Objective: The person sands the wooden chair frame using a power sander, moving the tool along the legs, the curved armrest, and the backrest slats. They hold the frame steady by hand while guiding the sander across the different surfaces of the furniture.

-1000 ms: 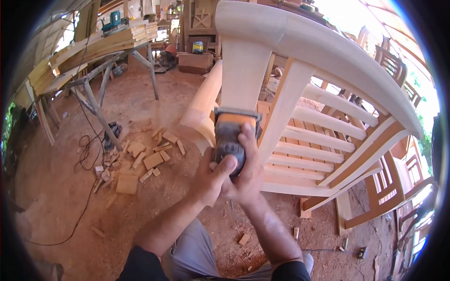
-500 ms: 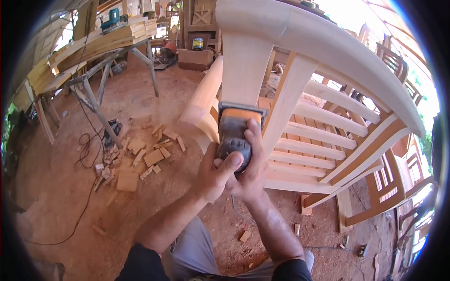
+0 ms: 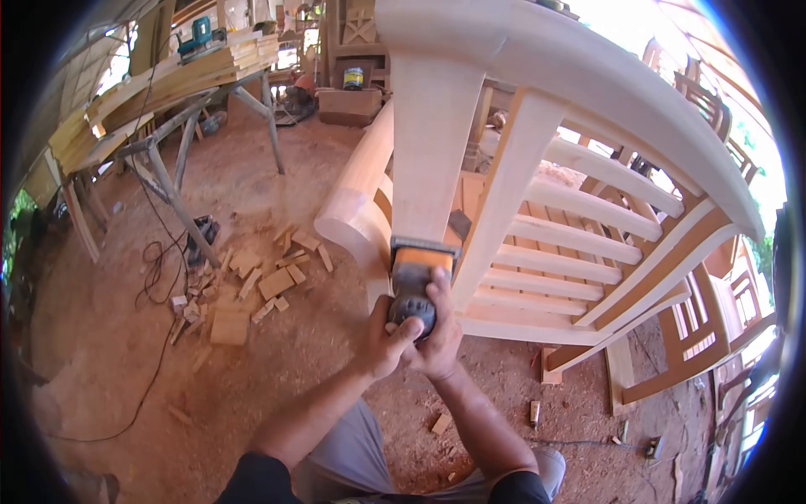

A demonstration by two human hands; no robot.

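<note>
Both my hands grip an orange and black power sander (image 3: 417, 281) in the middle of the view. My left hand (image 3: 386, 340) is closed round its left side, the thumb lying over the rear of the black body. From the right, my right hand (image 3: 438, 332) wraps the body with a finger stretched along the side. The sander's flat pad lies against the lower part of a wide upright post (image 3: 432, 143) on a pale wooden bench frame (image 3: 579, 63). Slats (image 3: 588, 200) run across the frame to the right, and a rounded armrest (image 3: 357, 189) juts out at left.
Wood offcuts (image 3: 275, 283) lie scattered on the dusty floor at left. A trestle table (image 3: 180, 92) carries stacked boards and a teal power tool (image 3: 200, 32). A cord (image 3: 138, 403) trails across the ground. Other wooden chair frames (image 3: 688, 344) stand at right.
The sander, with both my hands on it, has slid down the post and slightly left. More of the post shows above it. The bench frame stays in nearly the same place.
</note>
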